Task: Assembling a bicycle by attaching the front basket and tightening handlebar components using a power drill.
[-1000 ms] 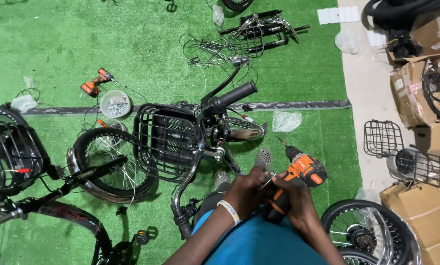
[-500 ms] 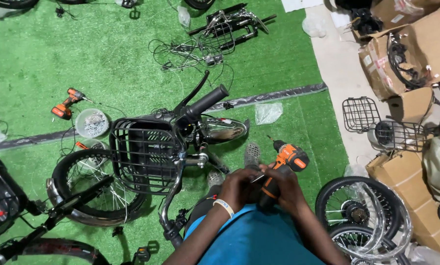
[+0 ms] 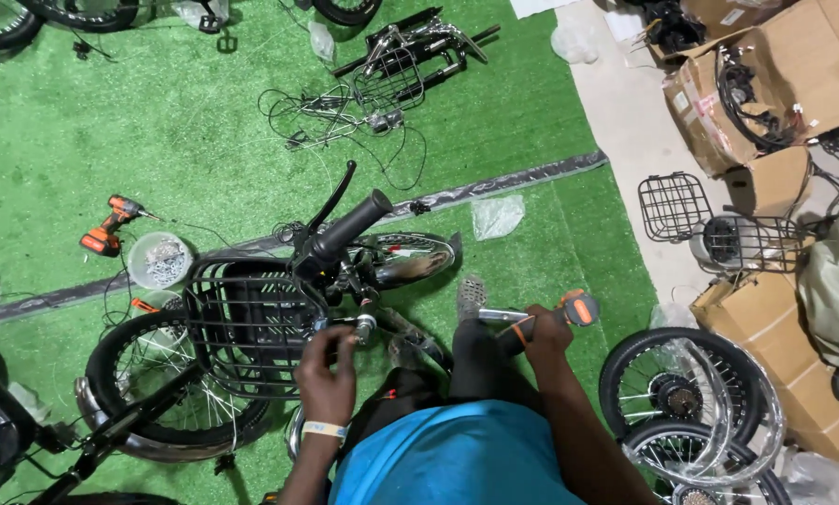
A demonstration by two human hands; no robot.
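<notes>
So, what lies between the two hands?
In the head view, between the left hand and the right hand gripping the orange drill, lies the person's dark-trousered leg.

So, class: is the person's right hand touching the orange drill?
Touching. The head view shows the right hand wrapped around the grip of the orange drill, no gap visible.

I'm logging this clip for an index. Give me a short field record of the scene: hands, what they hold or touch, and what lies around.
left hand: at a small fitting on the bicycle, just behind the basket
right hand: grips an orange drill, bit pointing left
floor: green turf
nearby left: second drill, tub of screws
nearby right: loose wheels, wire baskets, cardboard boxes
top: handlebar and cables
</notes>
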